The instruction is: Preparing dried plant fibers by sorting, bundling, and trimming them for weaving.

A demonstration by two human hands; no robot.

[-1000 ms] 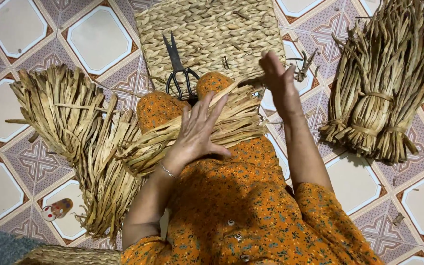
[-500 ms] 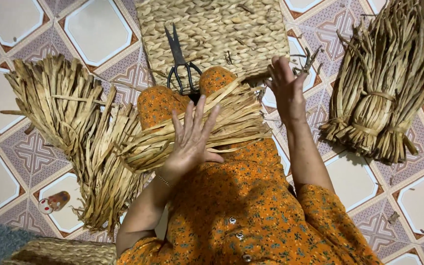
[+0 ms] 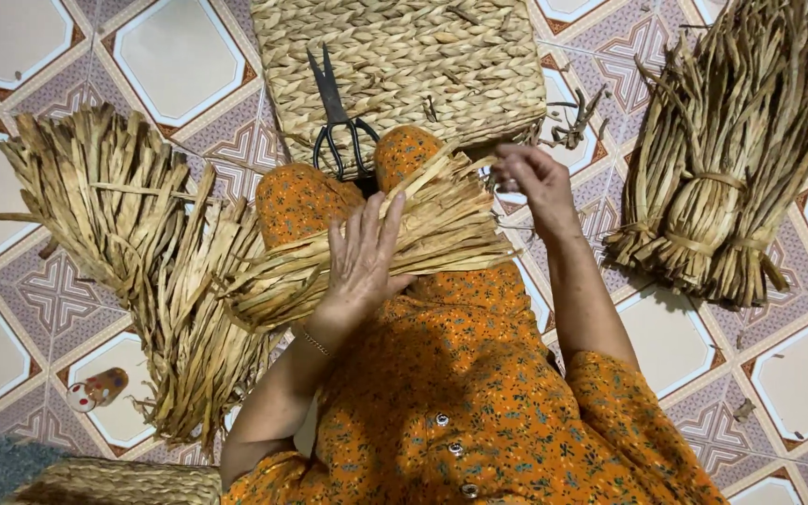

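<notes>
I sit on a tiled floor in an orange flowered dress (image 3: pixel 479 402). A bundle of dried flat plant strips (image 3: pixel 441 229) lies across my lap. My left hand (image 3: pixel 362 266) rests flat on this bundle, fingers spread, pressing it down. At the bundle's right end, my right hand (image 3: pixel 527 178) has its fingers curled and pinched on the tip of a strip. Black scissors (image 3: pixel 337 117) lie shut on a woven straw mat (image 3: pixel 423 56) just beyond my knees.
A big loose heap of dried strips (image 3: pixel 133 252) spreads on the floor to my left. A tied sheaf of dried stalks (image 3: pixel 731 168) lies at the right. A woven basket rim (image 3: pixel 114 482) shows bottom left, near a small painted object (image 3: pixel 95 388).
My right hand has come down slightly to the bundle's end and its fingers have closed on a strip. My left hand stays flat on the bundle.
</notes>
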